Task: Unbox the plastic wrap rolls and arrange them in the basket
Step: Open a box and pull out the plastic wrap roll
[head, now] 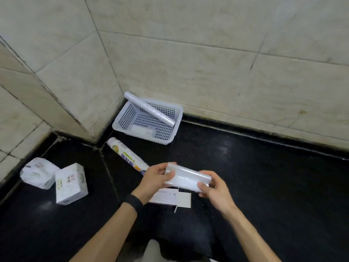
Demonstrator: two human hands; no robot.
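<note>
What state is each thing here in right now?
Clear roll: unboxed, held by both hands.
Left hand: grips one end.
Right hand: grips the other end.
Basket: upright.
Long roll: tilted, propped on the basket's rim.
Printed roll: lying outside the basket.
White box: opened, lying flat.
Wrapped packs: untouched.

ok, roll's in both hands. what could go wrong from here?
1. The long white roll lies slanted across the white perforated plastic basket, one end over its rim; adding another may tip it out.
2. The left hand and right hand grip the short translucent film roll near its ends; it might slip.
3. The printed roll, loose on the black surface, could roll.
</note>
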